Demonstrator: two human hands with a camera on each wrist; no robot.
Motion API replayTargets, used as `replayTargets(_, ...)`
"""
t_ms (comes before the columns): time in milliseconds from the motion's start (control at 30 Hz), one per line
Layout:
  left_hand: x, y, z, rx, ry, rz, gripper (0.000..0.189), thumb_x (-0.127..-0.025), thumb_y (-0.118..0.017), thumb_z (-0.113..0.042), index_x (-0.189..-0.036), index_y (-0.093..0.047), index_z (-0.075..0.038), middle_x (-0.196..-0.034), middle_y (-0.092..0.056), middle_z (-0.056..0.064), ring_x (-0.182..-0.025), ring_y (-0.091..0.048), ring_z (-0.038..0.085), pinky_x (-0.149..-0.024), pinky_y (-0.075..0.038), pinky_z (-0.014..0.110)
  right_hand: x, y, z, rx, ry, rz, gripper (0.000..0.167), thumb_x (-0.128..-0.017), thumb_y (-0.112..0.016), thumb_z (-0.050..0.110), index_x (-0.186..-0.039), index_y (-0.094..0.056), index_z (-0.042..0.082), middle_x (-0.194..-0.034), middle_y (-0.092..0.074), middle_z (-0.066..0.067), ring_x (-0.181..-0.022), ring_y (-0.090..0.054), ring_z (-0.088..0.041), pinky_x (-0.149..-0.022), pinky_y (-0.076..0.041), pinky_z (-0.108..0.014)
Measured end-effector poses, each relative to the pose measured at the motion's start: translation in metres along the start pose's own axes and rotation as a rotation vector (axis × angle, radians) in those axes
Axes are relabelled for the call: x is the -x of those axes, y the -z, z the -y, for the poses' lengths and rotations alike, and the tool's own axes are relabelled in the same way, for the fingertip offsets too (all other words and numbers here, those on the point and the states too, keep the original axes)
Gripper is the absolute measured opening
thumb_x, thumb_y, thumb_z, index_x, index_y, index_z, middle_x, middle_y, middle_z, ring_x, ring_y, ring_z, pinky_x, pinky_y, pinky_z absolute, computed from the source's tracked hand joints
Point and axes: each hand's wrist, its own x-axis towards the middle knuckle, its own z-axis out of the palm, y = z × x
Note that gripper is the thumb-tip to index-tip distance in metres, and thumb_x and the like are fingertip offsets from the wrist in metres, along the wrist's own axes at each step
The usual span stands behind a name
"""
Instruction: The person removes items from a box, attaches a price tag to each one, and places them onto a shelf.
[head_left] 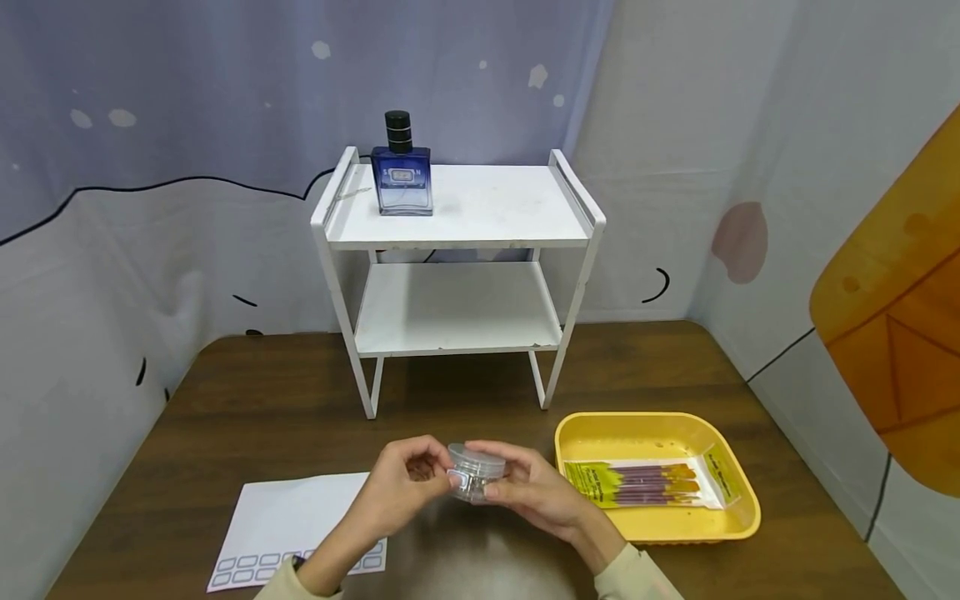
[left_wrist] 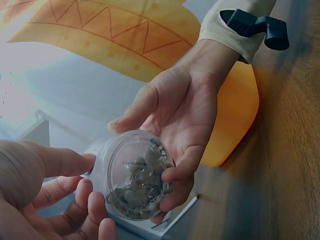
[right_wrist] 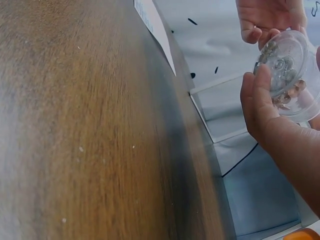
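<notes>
A small clear round jar with a lid is held up over the table's front. Small silvery and brownish pieces show through its base in the left wrist view. My right hand grips the jar from the right, thumb on one side and fingers curled around the other. At the jar's left side, my left hand pinches a small blue-outlined label between thumb and index fingertips, right against the wall. The other left fingers are loosely bent below the jar in the left wrist view.
A white sheet of blue-outlined labels lies front left. To the right, a yellow tray holds a packet of purple-handled brushes. A white two-tier shelf stands behind, with a blue perfume bottle on top.
</notes>
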Motion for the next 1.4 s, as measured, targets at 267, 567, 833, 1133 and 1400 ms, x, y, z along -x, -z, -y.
replayTargets(267, 0.002, -0.003, -0.003, -0.002, -0.008, 0.028, 0.016, -0.078, -0.079, -0.002, -0.084, -0.065, 0.001, -0.072, -0.059, 0.004, -0.061, -0.052, 0.004, -0.054, -0.045, 0.02, 0.003, 0.001, 0.0, 0.052, 0.016, 0.017, 0.059, -0.089, -0.068, 0.001, -0.144, -0.047, 0.001, -0.131, -0.059, -0.008, -0.118, -0.061, -0.017, -0.098, -0.052, -0.031)
replayTargets(567, 0.004, -0.005, -0.005, -0.027, -0.003, 0.007, 0.017, -0.078, -0.081, -0.005, -0.083, -0.065, -0.001, -0.073, -0.06, 0.003, -0.06, -0.052, 0.004, -0.054, -0.046, 0.02, 0.004, -0.003, 0.0, 0.093, 0.038, -0.006, 0.066, -0.087, -0.073, 0.001, -0.144, -0.041, -0.009, -0.129, -0.059, -0.007, -0.112, -0.063, -0.015, -0.091, -0.055, -0.026)
replayTargets(833, 0.003, -0.007, -0.006, -0.062, 0.017, -0.022, 0.021, -0.076, -0.085, -0.008, -0.082, -0.065, -0.003, -0.074, -0.062, 0.003, -0.061, -0.052, 0.004, -0.055, -0.047, 0.02, 0.005, -0.006, 0.0, 0.156, 0.063, -0.02, 0.063, -0.089, -0.07, 0.001, -0.143, -0.04, -0.011, -0.127, -0.063, -0.007, -0.11, -0.065, -0.015, -0.092, -0.054, -0.027)
replayTargets(1133, 0.003, -0.007, -0.008, -0.099, 0.044, -0.06, 0.028, -0.071, -0.089, -0.013, -0.078, -0.064, -0.006, -0.072, -0.058, 0.001, -0.06, -0.051, 0.004, -0.054, -0.046, 0.02, 0.006, -0.005, 0.003, 0.191, 0.054, 0.008, 0.063, -0.088, -0.066, -0.001, -0.145, -0.04, -0.009, -0.13, -0.061, -0.007, -0.114, -0.062, -0.016, -0.096, -0.053, -0.03)
replayTargets(1400, -0.001, 0.018, -0.01, -0.124, -0.026, -0.207, 0.02, -0.077, -0.085, -0.012, -0.085, -0.068, -0.005, -0.077, -0.061, 0.002, -0.066, -0.054, 0.005, -0.06, -0.049, 0.022, 0.01, -0.002, 0.017, 0.235, 0.086, -0.015, 0.064, -0.087, -0.065, 0.0, -0.145, -0.04, -0.009, -0.137, -0.056, -0.022, -0.116, -0.063, -0.019, -0.098, -0.053, -0.033)
